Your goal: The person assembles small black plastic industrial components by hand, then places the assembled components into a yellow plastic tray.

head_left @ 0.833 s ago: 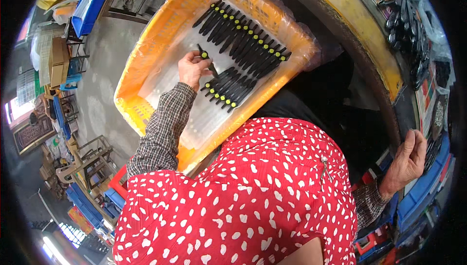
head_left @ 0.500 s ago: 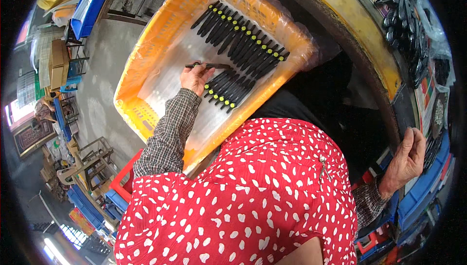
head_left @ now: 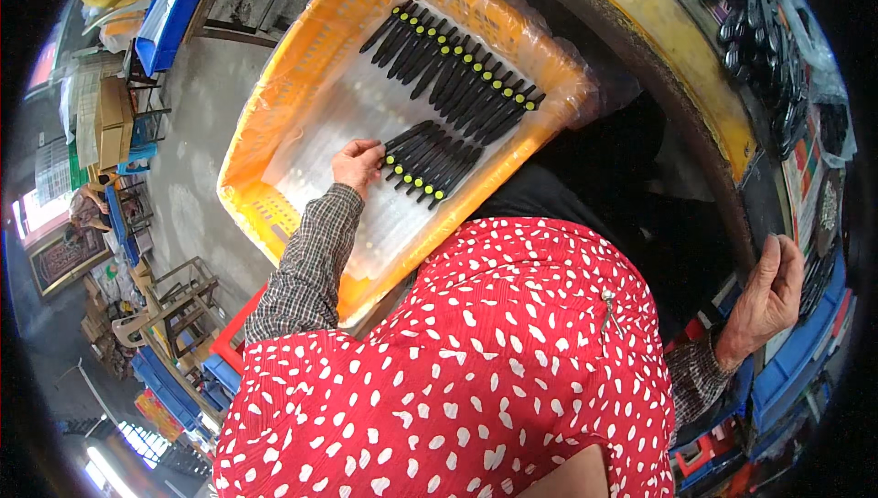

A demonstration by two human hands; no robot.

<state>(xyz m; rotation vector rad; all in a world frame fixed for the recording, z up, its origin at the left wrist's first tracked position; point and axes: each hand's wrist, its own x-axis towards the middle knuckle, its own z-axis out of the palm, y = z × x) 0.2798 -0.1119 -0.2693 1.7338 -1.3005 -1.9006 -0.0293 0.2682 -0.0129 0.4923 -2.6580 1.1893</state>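
My left hand (head_left: 358,167) is inside an orange basket (head_left: 265,118), with its fingertips closed on the end of a slim black piece with a pointed tip (head_left: 408,135). That piece lies at the left end of a near row of similar black pieces (head_left: 443,159), each with a yellow-green dot toward its lower end. A longer row of the same pieces (head_left: 457,68) lies across the basket's far side, dots toward the upper end. My right hand (head_left: 773,295) is raised at the right by the bench edge, fingers slightly apart, with nothing visible in it.
Clear plastic and a pale sheet (head_left: 334,146) line the basket. A worn yellow-edged bench (head_left: 677,59) curves along the right, with a heap of black parts (head_left: 764,59) on it. Blue bins (head_left: 796,361) stand below. Wooden stools (head_left: 174,301) and a person in yellow are at the left.
My left hand has lowered the black piece it held crosswise to the left end of the near row, turning it in line with the others. The right hand has barely moved.
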